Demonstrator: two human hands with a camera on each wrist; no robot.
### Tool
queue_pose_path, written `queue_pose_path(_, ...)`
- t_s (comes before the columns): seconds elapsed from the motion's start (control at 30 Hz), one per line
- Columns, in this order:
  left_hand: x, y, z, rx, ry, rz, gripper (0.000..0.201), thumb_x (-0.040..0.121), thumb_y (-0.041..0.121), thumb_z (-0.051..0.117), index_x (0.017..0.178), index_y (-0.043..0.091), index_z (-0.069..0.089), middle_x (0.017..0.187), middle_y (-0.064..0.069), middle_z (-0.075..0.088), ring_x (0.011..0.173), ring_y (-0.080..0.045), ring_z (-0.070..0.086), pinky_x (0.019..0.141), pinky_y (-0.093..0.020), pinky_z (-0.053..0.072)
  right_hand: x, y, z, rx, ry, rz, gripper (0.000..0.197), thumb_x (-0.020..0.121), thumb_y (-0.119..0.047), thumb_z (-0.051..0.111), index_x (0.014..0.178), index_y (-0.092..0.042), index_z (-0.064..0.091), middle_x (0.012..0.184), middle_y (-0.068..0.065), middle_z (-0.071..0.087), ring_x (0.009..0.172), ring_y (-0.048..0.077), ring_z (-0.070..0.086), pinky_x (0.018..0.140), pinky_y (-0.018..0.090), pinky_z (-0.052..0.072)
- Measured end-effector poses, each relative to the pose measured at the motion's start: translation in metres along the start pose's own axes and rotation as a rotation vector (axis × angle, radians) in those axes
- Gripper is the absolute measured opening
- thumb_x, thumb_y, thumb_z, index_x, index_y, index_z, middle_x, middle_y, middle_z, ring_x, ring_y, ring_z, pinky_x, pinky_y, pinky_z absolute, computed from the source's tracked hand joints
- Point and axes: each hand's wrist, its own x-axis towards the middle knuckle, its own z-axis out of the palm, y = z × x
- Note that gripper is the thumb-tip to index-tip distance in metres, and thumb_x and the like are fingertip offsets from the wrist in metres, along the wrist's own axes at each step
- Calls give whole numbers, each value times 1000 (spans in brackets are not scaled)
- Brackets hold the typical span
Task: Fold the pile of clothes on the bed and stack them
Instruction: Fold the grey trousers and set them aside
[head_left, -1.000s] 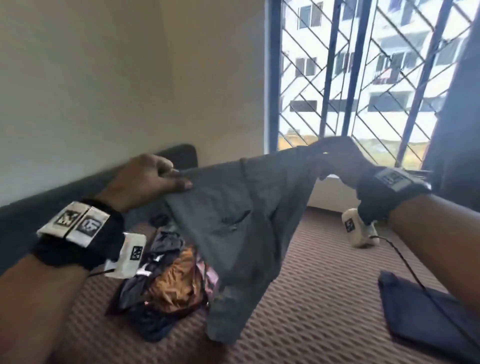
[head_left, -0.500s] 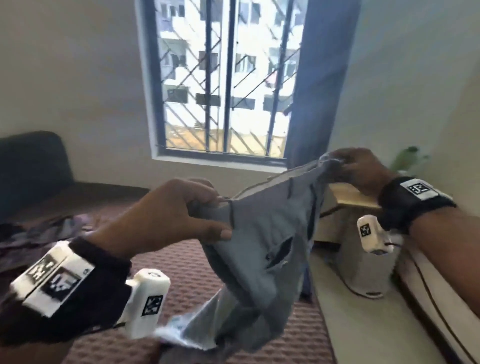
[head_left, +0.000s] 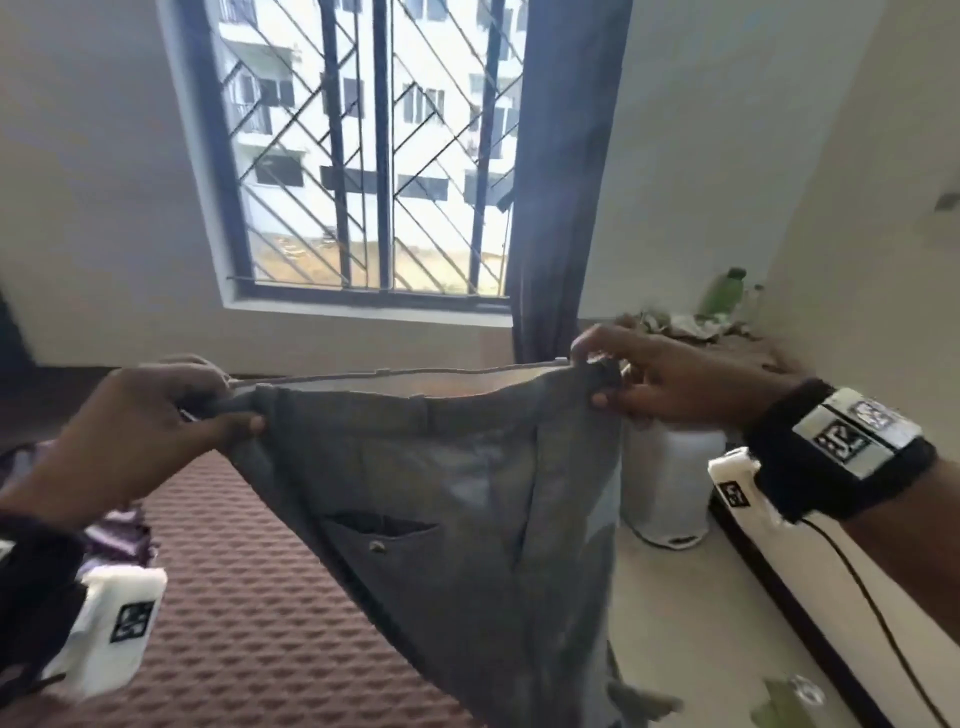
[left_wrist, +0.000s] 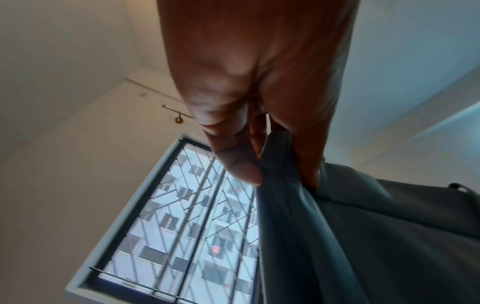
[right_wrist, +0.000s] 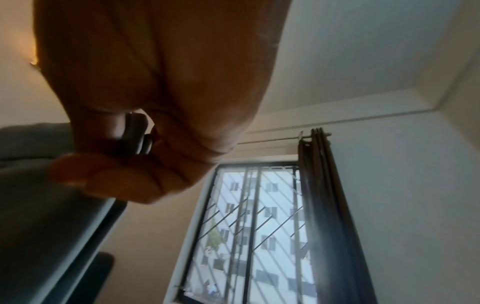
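A pair of grey trousers (head_left: 447, 499) hangs in the air by its waistband, back pocket facing me. My left hand (head_left: 156, 426) pinches the waistband's left end between thumb and fingers, and the left wrist view shows the same left hand (left_wrist: 259, 148) clamped on the trousers (left_wrist: 363, 236). My right hand (head_left: 654, 379) pinches the right end, with the waistband pulled taut between both hands. In the right wrist view the right hand (right_wrist: 145, 144) curls round the trousers (right_wrist: 52, 205). A bit of the clothes pile (head_left: 117, 530) shows at the left on the bed (head_left: 249, 613).
The bed with its brown patterned cover lies below and left. A barred window (head_left: 374, 156) and a dark curtain (head_left: 561, 182) are ahead. A white bin (head_left: 670, 493) stands on the floor at right, beside a cluttered side table (head_left: 696, 332) with a green bottle (head_left: 724, 293).
The view has swung right from the bed towards the window. Both hands spread apart and levelled, so the crumpled trousers now hang stretched flat by the waistband.
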Motion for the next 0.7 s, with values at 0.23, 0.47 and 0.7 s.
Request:
queue_pose_path(0.23, -47, -40, -62, 227, -449, -204, 62, 42, 97, 62, 76, 45, 73, 89, 15, 65, 85, -5, 63, 74, -11, 43, 15, -12, 101, 127, 4, -297, 18, 85, -21, 70, 97, -8, 72, 86, -8, 64, 80, -1, 60, 72, 9, 44)
queue_pose_path(0.47, -103, 45, 30, -166, -340, -68, 21, 80, 40, 63, 97, 30, 72, 92, 10, 71, 86, -1, 66, 77, -13, 49, 37, -47, 193, 451, 72, -345, 39, 79, -5, 74, 101, -35, 66, 90, 2, 68, 77, 36, 63, 70, 50, 54)
queue_pose_path(0.7, -142, 30, 72, -113, -28, -131, 50, 69, 32, 86, 111, 18, 63, 107, 3, 57, 102, -11, 57, 88, -20, 47, 37, -71, 212, 527, -18, -357, 48, 78, -5, 72, 104, -43, 56, 89, 6, 66, 73, 41, 60, 63, 59, 51)
